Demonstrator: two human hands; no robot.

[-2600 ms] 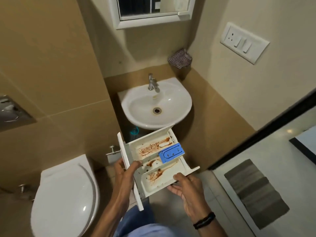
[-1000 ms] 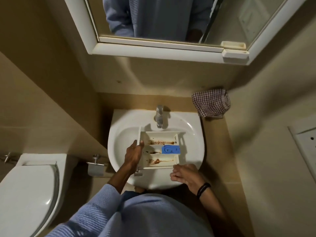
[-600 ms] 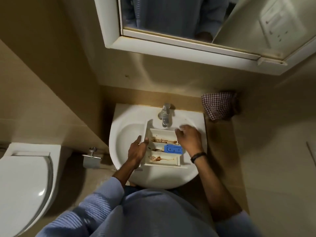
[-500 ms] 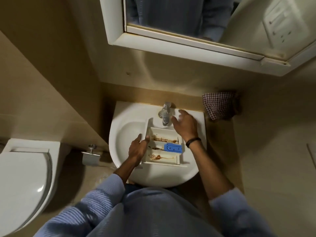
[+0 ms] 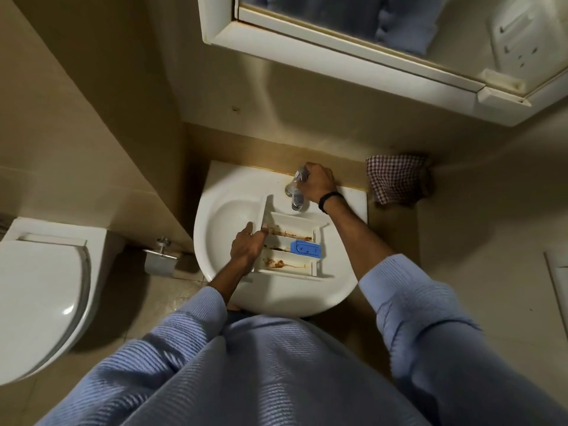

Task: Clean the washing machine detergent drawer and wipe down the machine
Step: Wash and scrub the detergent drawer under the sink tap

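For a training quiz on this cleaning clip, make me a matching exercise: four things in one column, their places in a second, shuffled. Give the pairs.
Things:
1. drawer
2. checked cloth
3. tap
4. blue insert

Places:
A. in the corner, right of the sink
B. gripped by the right hand
C. in the drawer's middle compartment
D. in the sink, held at its left edge by the left hand

Pairs: 1-D, 2-A, 3-B, 4-C
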